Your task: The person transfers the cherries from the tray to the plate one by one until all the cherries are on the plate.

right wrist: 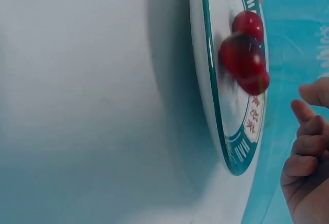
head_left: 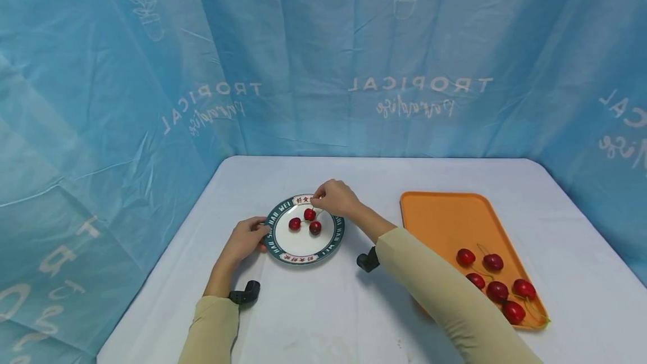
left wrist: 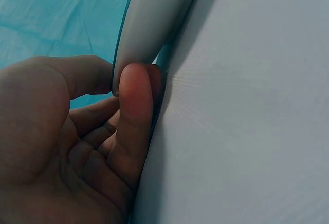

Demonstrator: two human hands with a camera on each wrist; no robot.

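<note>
A round plate (head_left: 303, 247) with a green lettered rim lies on the left half of the table, tilted up a little at no visible point. Three red cherries (head_left: 295, 223) sit close together on its white centre. My left hand (head_left: 246, 237) grips the plate's left rim, thumb and fingers on either side of it in the left wrist view. Over the plate's far right part is my right hand (head_left: 336, 198), its fingertips just above the farthest cherry (head_left: 309, 214). Thumb and index tips are close together; whether a thin stem is between them is unclear.
An orange tray (head_left: 440, 215) lies on the right, with several stemmed cherries (head_left: 497, 292) in its near part. My right sleeve (head_left: 445, 296) covers part of its left edge. Blue printed cloth (head_left: 313, 60) hangs around the white table (head_left: 364, 178).
</note>
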